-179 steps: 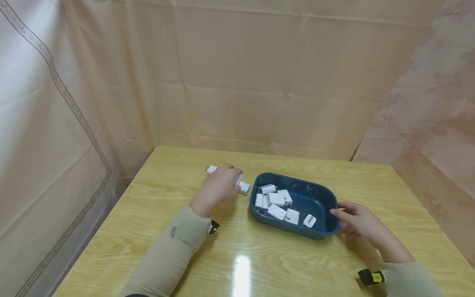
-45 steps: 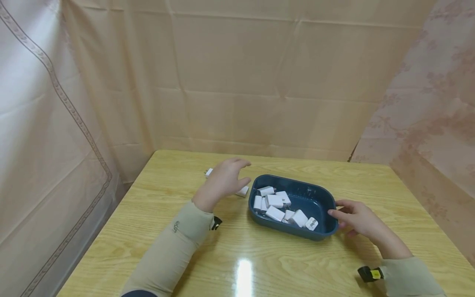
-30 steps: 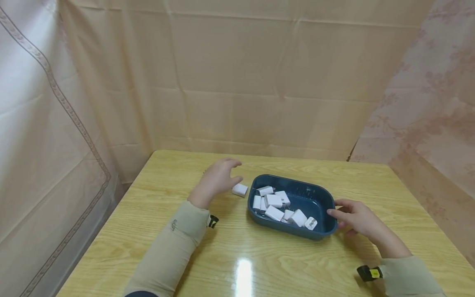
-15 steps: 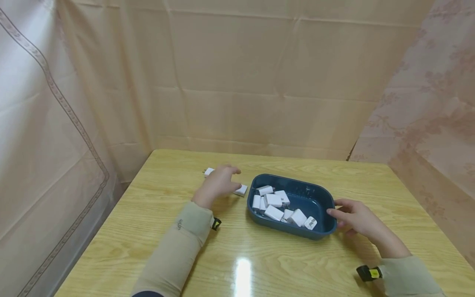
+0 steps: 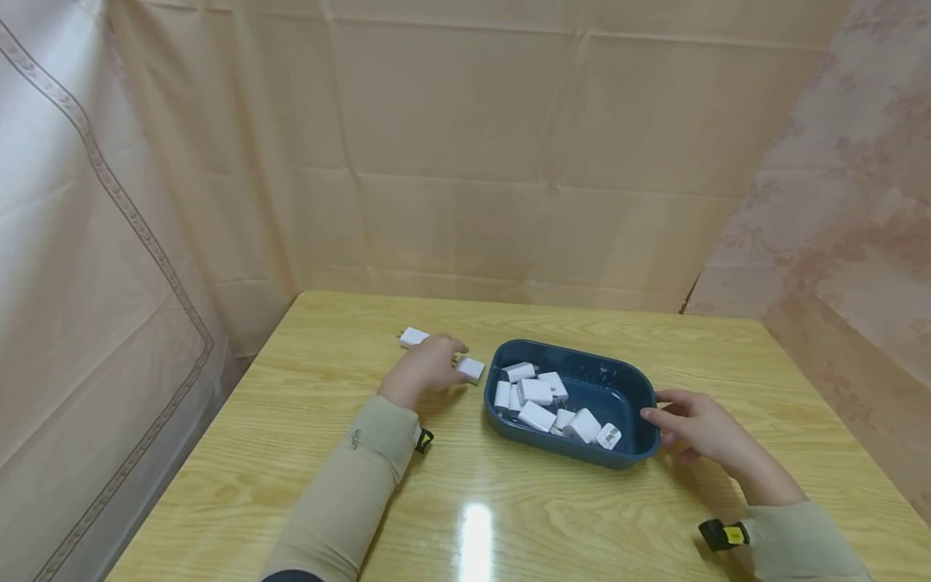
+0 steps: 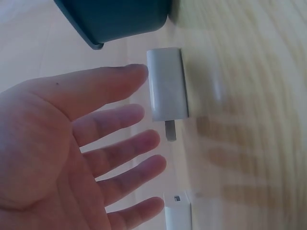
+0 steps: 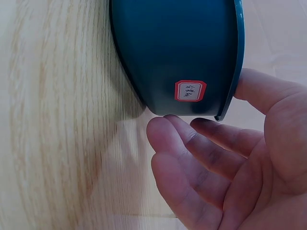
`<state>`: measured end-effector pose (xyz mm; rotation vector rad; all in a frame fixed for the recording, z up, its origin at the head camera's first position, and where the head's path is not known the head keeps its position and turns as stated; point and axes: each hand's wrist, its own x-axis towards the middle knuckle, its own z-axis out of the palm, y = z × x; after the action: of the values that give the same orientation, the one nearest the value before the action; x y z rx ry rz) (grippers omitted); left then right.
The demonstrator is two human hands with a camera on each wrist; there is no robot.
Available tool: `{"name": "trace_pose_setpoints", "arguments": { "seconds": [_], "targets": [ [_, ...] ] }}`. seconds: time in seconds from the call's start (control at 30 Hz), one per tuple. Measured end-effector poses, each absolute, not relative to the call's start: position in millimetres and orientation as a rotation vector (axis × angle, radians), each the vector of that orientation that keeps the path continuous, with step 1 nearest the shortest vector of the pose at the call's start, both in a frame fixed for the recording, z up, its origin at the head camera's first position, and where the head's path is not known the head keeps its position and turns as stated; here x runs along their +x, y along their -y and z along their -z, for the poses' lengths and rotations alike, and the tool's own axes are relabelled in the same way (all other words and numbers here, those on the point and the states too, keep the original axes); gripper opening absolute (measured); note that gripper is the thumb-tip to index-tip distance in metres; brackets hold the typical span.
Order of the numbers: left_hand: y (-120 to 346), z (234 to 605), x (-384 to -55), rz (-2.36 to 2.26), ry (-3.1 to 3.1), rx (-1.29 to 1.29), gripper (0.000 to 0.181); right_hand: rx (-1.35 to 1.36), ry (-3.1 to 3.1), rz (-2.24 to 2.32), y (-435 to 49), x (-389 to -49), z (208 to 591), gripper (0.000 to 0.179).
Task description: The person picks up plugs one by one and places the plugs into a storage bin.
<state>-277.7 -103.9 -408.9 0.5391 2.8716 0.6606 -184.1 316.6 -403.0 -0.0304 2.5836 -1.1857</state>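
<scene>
In the head view, my left hand [image 5: 424, 370] reaches low over the table with thumb and fingers apart. Just beyond its thumb lies a white charger plug [image 5: 470, 369]; in the left wrist view the thumb tip is at or very near this plug [image 6: 167, 85], its metal prong showing. A second charger plug [image 5: 413, 337] lies behind the hand, farther left. My right hand [image 5: 698, 428] holds the right end of a dark blue plastic bin [image 5: 618, 462], thumb at the rim and fingers against the outer wall. Inside the bin, several white charger plugs [image 5: 537, 417] are heaped toward the left.
The wood-grain table [image 5: 567, 525] carries everything. A beige cloth [image 5: 451, 162] hangs behind it, with more cloth at both sides. A small red-bordered label [image 7: 190, 90] is stuck on the bin's end wall.
Six seconds ago my left hand held a white plug; the bin's plugs have since shifted, with one more among them. Lately the left hand lowered toward the nearer loose plug. My right hand stayed put.
</scene>
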Motion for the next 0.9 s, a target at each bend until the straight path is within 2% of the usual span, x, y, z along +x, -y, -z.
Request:
{"name": "trace_pose_setpoints", "arguments": {
  "seconds": [0.3,0.57,0.9],
  "targets": [
    [98,414,-281,-0.575,-2.909,0.587,0.049,-0.027,-2.579,1.183,-315,-185,402,0.075],
    [95,416,-279,-0.491,-2.919,0.635,0.039,-0.025,-2.572,1.183,-313,-184,402,0.075],
    [93,415,-277,-0.454,-2.923,0.616,0.041,-0.024,-2.578,1.175,-313,-185,401,0.075]
  ]
}}
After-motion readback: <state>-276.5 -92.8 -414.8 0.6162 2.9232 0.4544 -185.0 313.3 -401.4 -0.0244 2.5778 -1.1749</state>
